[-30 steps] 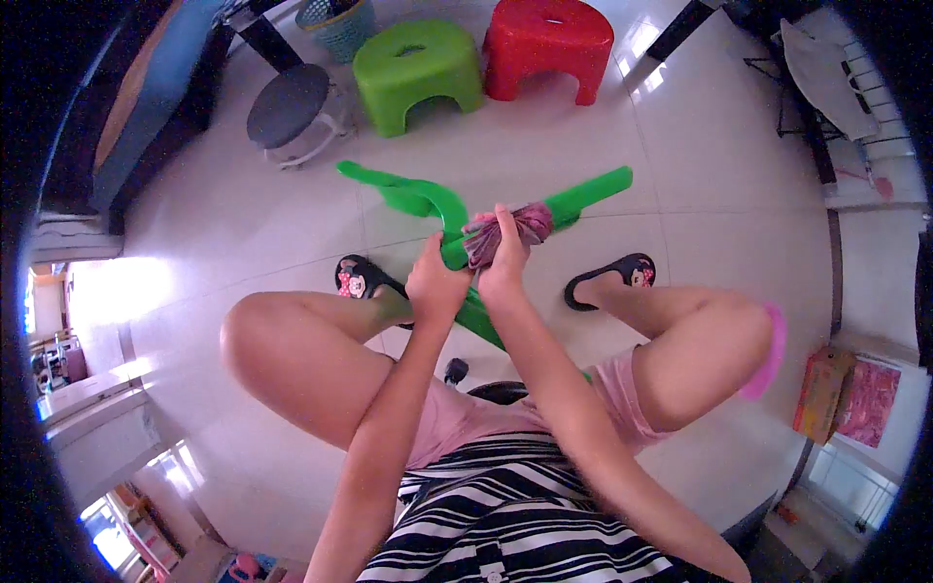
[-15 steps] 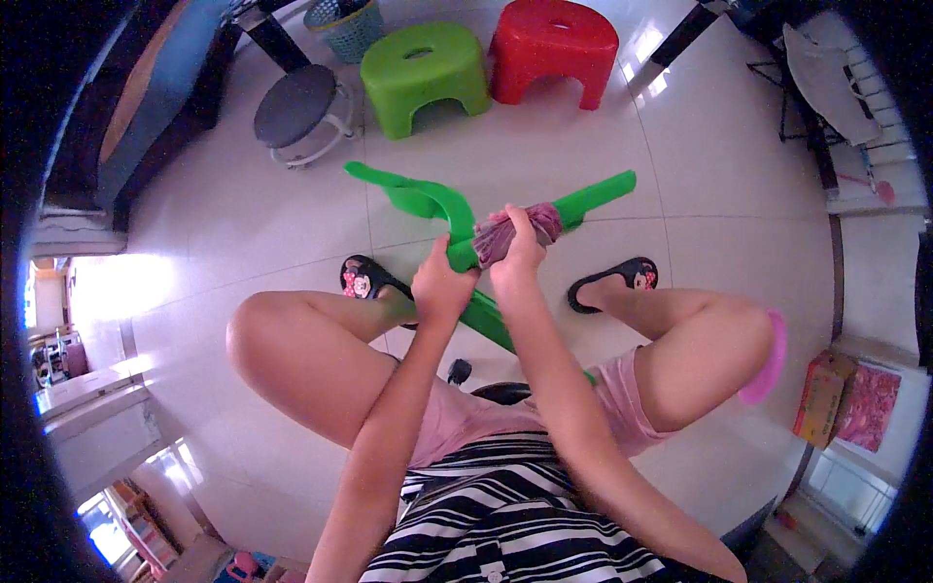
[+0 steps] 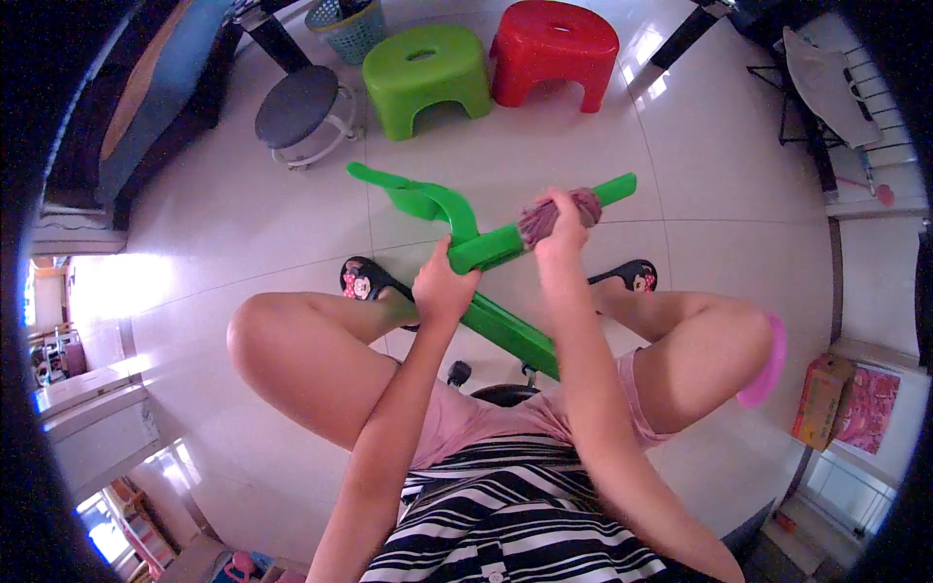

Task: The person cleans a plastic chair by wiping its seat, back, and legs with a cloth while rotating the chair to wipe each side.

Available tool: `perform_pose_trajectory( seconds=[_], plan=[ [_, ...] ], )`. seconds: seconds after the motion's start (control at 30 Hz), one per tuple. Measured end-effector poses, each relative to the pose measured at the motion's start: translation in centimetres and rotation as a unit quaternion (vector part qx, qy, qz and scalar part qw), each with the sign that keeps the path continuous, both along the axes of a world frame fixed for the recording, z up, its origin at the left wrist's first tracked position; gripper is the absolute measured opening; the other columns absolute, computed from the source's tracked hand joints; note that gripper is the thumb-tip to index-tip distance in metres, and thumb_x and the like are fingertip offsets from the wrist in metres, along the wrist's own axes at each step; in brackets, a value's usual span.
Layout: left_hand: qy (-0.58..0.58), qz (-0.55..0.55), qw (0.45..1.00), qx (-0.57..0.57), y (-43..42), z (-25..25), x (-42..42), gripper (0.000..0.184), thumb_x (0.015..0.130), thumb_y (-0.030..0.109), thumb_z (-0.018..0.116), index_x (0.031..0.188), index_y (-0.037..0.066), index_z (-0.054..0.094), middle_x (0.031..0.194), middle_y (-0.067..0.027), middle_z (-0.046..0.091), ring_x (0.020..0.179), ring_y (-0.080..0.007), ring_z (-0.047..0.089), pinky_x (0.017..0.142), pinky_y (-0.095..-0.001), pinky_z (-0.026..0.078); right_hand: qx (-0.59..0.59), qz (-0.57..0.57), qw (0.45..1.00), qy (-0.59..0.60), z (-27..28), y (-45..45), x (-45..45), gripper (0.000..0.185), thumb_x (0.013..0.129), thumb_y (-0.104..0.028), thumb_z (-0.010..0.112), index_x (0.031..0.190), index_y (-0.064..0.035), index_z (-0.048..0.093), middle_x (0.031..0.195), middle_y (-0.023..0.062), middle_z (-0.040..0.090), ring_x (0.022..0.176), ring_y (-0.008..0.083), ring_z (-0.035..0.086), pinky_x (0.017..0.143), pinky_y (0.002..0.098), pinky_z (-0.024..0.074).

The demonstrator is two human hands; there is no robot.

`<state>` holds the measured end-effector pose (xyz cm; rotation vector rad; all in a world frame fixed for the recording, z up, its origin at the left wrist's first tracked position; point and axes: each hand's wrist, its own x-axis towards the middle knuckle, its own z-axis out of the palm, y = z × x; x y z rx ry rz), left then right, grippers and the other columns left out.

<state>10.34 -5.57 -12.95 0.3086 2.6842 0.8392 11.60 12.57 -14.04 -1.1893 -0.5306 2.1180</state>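
Note:
A bright green plastic frame (image 3: 498,247) with several branches is held above the floor between my knees. One arm curves to the far left, a straight bar points up to the right, and another runs back toward my lap. My left hand (image 3: 447,284) is closed around the frame near the joint of the branches. A crumpled mauve cloth (image 3: 586,205) is wrapped around the straight bar, close to its far end. My right hand (image 3: 567,233) is closed over that cloth, pressing it on the bar.
Ahead on the tiled floor stand a round grey stool (image 3: 296,105), a green plastic stool (image 3: 428,78) and a red plastic stool (image 3: 556,51). A basket (image 3: 350,34) is behind them. To the right sits a cardboard box (image 3: 826,398). My sandals (image 3: 362,280) are near the frame.
My right hand has slid the cloth along the straight bar, up and right toward its end. The left hand and the green frame have stayed nearly still.

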Motion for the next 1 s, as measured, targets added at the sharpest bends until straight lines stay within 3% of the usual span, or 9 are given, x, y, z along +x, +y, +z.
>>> perform_pose_trajectory(
  seconds=[0.27,0.37,0.47,0.5,0.67,0.87,1.0],
  plan=[
    [0.02,0.003,1.0,0.011,-0.1,-0.4,0.2,0.061,0.066,0.033,0.069,0.122,0.015,0.053,0.091,-0.0193,0.066,0.086,-0.0387,0.064,0.074,-0.049,0.05,0.038,0.04,0.998,-0.001,-1.3,12.9,1.9,0.018,0.071,-0.008,0.072,0.079,-0.0057,0.056,0.074,0.0103,0.06,0.064,0.0281,0.06,0.056,0.0438,0.0516],
    [0.019,0.004,1.0,0.0,0.1,-0.4,0.1,0.061,0.065,0.033,0.069,0.122,0.015,0.053,0.091,-0.0191,0.066,0.086,-0.0387,0.064,0.074,-0.0484,0.05,0.053,-0.067,0.985,-0.15,-1.1,16.8,2.0,0.022,0.07,-0.009,0.075,0.083,-0.0054,0.057,0.077,0.0107,0.062,0.064,0.0268,0.06,0.058,0.0416,0.0513],
    [0.004,0.001,1.0,-0.006,0.1,-0.7,0.0,0.062,0.065,0.033,0.07,0.122,0.015,0.053,0.092,-0.0188,0.066,0.086,-0.0384,0.064,0.074,-0.0479,0.051,0.112,0.004,0.989,-0.098,-1.5,18.8,3.5,0.026,0.069,-0.009,0.077,0.086,-0.0064,0.058,0.079,0.0096,0.063,0.065,0.0249,0.06,0.058,0.0392,0.0503],
    [0.01,0.001,1.0,-0.009,0.2,-0.8,0.0,0.062,0.065,0.033,0.071,0.121,0.015,0.053,0.092,-0.0187,0.066,0.086,-0.0384,0.064,0.074,-0.0479,0.051,0.112,0.034,0.991,-0.07,-2.1,19.1,4.0,0.018,0.075,-0.012,0.074,0.074,-0.0065,0.058,0.073,0.0069,0.061,0.064,0.0214,0.06,0.056,0.0341,0.0514],
    [0.01,0.007,1.0,-0.014,0.3,-0.4,0.1,0.062,0.064,0.033,0.071,0.121,0.015,0.053,0.092,-0.0184,0.067,0.086,-0.0382,0.064,0.075,-0.0484,0.051,0.038,0.054,0.998,0.016,-4.4,18.6,4.5,0.024,0.08,-0.02,0.071,0.089,-0.0057,0.055,0.078,0.0108,0.06,0.071,0.0274,0.061,0.067,0.0423,0.0533],
    [0.027,0.011,1.0,0.008,0.3,-0.5,0.1,0.062,0.065,0.033,0.072,0.122,0.016,0.053,0.093,-0.0187,0.067,0.086,-0.0393,0.064,0.075,-0.0491,0.051,0.051,0.033,0.996,0.058,1.5,16.1,3.9,0.04,0.08,-0.037,0.069,0.1,-0.0099,0.047,0.092,0.0125,0.056,0.083,0.0319,0.058,0.075,0.0526,0.0509],
    [-0.042,0.006,0.999,-0.014,0.6,0.7,-0.1,0.067,0.066,0.03,0.071,0.126,0.009,0.051,0.108,-0.0187,0.064,0.098,-0.0372,0.062,0.085,-0.0453,0.049,0.062,0.04,0.993,0.087,0.6,16.4,4.0,0.052,0.082,-0.052,0.062,0.103,-0.0071,0.047,0.093,0.0158,0.055,0.086,0.0342,0.058,0.076,0.0553,0.0494]
  ],
)
